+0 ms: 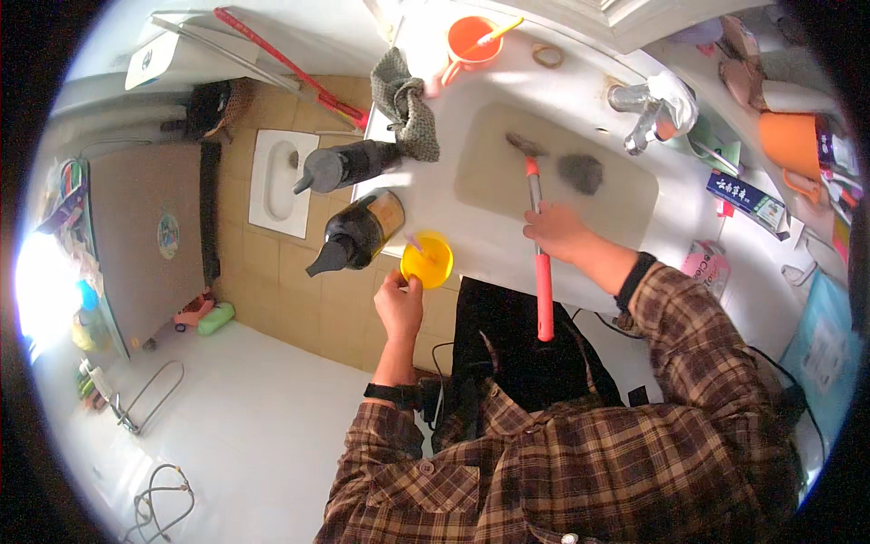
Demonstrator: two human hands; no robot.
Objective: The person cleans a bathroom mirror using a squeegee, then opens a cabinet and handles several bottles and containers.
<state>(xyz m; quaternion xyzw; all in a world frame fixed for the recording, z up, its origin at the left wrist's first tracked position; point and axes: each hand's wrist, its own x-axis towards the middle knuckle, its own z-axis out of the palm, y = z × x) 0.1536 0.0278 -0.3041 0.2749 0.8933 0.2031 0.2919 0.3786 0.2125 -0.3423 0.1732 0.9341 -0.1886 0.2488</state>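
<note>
Currently, mid-frame, the right hand (pixel 555 233) is clasping a pink-handled tool (pixel 544 288) while the left hand (pixel 397 306) is pinching a yellow cup (pixel 435 268), perhaps risking toppling the dark bottle (pixel 364 227) by swinging left.

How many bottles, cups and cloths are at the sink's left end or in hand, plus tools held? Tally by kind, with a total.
Bottles: 2 (tan-labelled bottle, grey bottle)
Cups: 2 (yellow cup at left hand, orange cup)
Cloths: 1 (grey cloth)
Tools: 1 (pink-handled tool in right hand)
Total: 6
</note>
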